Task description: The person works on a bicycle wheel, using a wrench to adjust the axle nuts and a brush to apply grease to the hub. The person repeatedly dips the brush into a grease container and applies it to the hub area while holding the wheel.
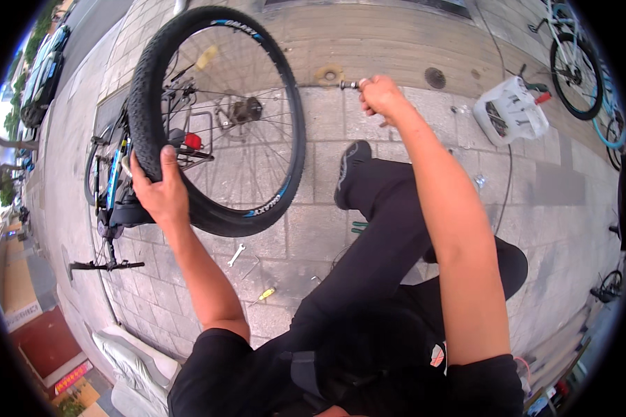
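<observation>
Black tyre [143, 104] held: one; spanner [237, 255]: one.

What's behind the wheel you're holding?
Part of a bike, something red and paving show through it. The tyre hides some of the bike; that bit can't be seen.

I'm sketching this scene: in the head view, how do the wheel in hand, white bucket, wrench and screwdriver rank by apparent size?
1. Wheel
2. White bucket
Last: wrench and screwdriver, too alike to rank.
</observation>
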`<state>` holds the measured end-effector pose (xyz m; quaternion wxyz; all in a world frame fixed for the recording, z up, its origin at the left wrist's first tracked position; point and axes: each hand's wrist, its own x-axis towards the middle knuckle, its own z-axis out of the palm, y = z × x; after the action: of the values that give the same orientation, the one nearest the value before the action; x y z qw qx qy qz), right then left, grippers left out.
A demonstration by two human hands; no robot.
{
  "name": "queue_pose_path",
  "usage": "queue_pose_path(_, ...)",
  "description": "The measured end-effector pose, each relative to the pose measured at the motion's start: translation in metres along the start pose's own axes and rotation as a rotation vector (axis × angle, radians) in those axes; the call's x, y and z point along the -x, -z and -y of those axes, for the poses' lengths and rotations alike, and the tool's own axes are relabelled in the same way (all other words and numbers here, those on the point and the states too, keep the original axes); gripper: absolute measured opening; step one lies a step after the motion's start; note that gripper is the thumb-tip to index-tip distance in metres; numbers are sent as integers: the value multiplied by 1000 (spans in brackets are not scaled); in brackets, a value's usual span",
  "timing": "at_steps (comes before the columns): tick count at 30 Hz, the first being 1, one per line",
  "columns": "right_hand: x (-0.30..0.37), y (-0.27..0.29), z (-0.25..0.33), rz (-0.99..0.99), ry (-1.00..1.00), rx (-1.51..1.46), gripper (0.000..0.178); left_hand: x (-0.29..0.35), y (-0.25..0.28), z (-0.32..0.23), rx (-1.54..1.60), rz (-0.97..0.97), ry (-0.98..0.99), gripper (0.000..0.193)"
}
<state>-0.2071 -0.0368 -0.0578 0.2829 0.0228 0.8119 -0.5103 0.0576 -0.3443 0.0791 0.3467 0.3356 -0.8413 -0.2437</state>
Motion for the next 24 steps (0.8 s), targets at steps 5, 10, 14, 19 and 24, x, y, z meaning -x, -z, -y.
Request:
queue_pose_path(5, 56, 102, -26, -282, 90, -92, 35, -31, -3, 64, 17, 0, -2, 83)
queue_pose_path(10, 125, 168, -139, -468, -73, -236, 36, -35, 1, 65, 138, 68, 131, 81)
queue_pose_path(14, 175, 153, -218, -513, -276, -285, 36, -37, 2, 63, 151, 70, 234, 66)
queue_pose_path(19, 195, 111, -319, -581, -445, -401, 39, -47, -1, 58, 216, 187, 285, 84)
queue_pose_path(24, 208, 69, -362, -722, -627, -718, 26, -45, 4, 53, -664, -146, 69, 96)
